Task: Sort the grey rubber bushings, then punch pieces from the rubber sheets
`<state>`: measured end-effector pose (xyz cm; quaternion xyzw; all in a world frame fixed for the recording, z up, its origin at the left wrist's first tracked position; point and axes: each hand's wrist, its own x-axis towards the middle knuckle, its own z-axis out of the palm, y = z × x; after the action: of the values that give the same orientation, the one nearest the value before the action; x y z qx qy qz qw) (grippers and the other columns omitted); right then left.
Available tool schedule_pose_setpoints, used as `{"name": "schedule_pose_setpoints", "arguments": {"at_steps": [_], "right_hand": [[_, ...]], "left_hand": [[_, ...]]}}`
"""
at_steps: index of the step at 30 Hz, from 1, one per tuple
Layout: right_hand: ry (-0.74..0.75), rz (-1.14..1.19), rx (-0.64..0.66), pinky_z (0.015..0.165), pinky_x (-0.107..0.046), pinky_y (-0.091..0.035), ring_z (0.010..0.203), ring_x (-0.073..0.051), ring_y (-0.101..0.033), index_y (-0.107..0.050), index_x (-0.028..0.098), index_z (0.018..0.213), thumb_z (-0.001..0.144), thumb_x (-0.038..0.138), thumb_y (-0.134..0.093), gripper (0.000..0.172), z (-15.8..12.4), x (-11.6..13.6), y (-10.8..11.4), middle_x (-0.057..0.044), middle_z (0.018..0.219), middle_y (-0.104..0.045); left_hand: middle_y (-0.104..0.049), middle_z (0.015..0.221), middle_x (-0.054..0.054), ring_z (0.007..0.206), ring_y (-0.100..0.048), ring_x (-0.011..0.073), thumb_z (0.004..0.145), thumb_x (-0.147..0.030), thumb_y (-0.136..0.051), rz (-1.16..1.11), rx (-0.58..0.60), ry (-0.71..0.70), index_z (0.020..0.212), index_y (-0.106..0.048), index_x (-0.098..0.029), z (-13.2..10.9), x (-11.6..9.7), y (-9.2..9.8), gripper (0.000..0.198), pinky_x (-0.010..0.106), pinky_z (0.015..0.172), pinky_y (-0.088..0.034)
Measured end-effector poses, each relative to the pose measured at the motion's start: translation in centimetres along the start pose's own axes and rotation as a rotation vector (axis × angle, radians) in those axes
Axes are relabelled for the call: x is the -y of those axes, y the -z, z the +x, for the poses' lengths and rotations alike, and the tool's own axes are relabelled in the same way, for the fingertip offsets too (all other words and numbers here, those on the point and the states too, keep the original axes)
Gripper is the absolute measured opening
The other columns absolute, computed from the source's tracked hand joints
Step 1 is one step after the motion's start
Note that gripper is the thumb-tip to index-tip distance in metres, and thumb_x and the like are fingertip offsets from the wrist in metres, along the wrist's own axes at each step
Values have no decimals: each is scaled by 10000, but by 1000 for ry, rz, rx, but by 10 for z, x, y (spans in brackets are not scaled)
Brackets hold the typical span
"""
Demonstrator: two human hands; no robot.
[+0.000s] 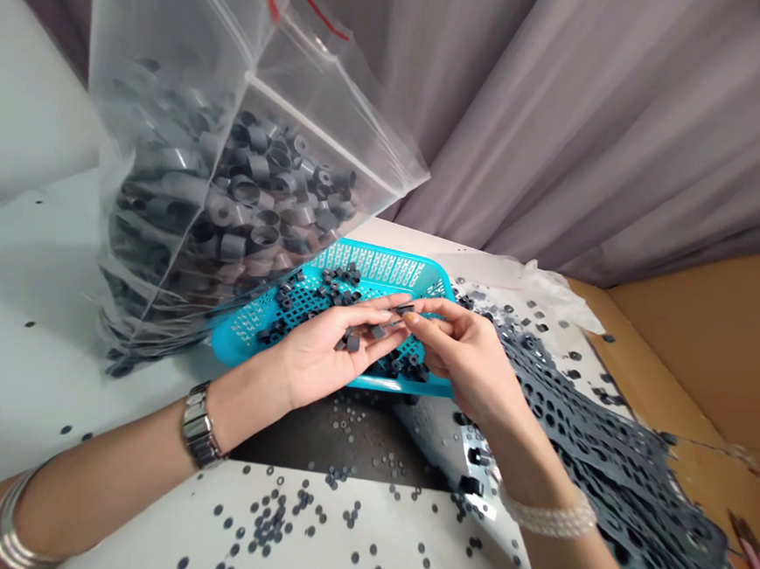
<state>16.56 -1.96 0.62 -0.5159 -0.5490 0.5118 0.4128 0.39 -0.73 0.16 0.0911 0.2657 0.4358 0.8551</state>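
Note:
Over the turquoise plastic basket, my left hand is turned palm up with its fingers curled. Several small dark grey rubber pieces lie in that palm. My right hand pinches one small dark grey piece between thumb and index finger, right at the left fingertips. The exact shape of this piece is partly covered by the fingers. Loose short tubular pieces are scattered on the basket floor, on both sides of my hands.
A large clear zip bag full of grey short tubes leans over the basket's left end. Perforated rubber sheets are piled at right, beside a cardboard wall. Small round discs litter the white table. A grey curtain hangs behind.

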Motion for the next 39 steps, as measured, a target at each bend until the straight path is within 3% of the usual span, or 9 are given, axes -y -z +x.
{"name": "schedule_pose_setpoints", "arguments": {"at_steps": [6,10,14,19,23,26,30,35,39], "right_hand": [[-109,505,247,379,-177,-100,420,-46,-108,-587,196,869,830,234,-608,58,5,-4,8,107,502,-219],[-157,662,259,371,-174,-116,420,-52,-150,-593,183,811,781,183,-528,71,3,1,8,75,512,-297],[-180,703,241,362,-198,-131,403,-61,-261,-587,172,729,726,259,-457,157,1,7,9,12,562,-450],[-178,504,137,373,-220,-112,419,-59,-306,-555,172,653,845,400,-498,304,-2,9,1,15,602,-477],[-24,172,59,399,-230,-148,412,-57,-207,-609,193,827,861,339,-558,158,-6,9,-14,72,550,-397],[170,-183,-69,457,-234,-253,478,-73,-330,-649,189,905,862,299,-568,144,-12,8,-26,39,628,-510],[303,-518,-162,519,-245,-299,564,-93,-416,-652,171,878,820,275,-631,121,-17,6,-35,-4,752,-602],[324,-594,-159,501,-248,-280,543,-98,-413,-639,166,862,835,240,-589,93,-17,2,-37,-2,698,-582],[314,-575,-150,494,-248,-282,535,-101,-408,-645,155,910,835,277,-590,153,-16,2,-37,-10,697,-581]], "left_hand": [[-677,1073,183,1104,-615,238,708,64,-406,-68,95,23,1307,-456,7,2,-2,7,604,325,1000,-476],[-593,1258,198,1194,-547,251,658,76,-389,-82,134,0,1344,-404,7,1,-2,9,690,342,1042,-439],[-517,1351,200,1235,-508,256,665,61,-391,-81,170,2,1367,-375,-1,0,-3,9,705,361,1068,-410],[-561,1309,175,1221,-527,226,695,33,-394,-65,176,8,1384,-367,-32,1,-2,8,693,341,1061,-410],[-638,1182,169,1064,-629,183,707,8,-401,-55,180,-1,1360,-416,-33,2,-2,10,655,286,993,-456],[-639,1177,162,907,-661,147,715,-7,-424,-21,184,-8,1348,-442,-46,2,-2,12,635,238,887,-501],[-590,1261,173,938,-644,168,742,-38,-441,38,189,-14,1354,-441,-50,1,-2,11,612,246,862,-508],[-549,1316,173,1054,-609,186,765,-27,-435,59,165,-28,1373,-417,-51,0,-2,8,608,267,947,-469],[-552,1317,162,1015,-622,173,789,-30,-451,93,141,-34,1365,-437,-69,0,-1,7,578,264,947,-471]]}}
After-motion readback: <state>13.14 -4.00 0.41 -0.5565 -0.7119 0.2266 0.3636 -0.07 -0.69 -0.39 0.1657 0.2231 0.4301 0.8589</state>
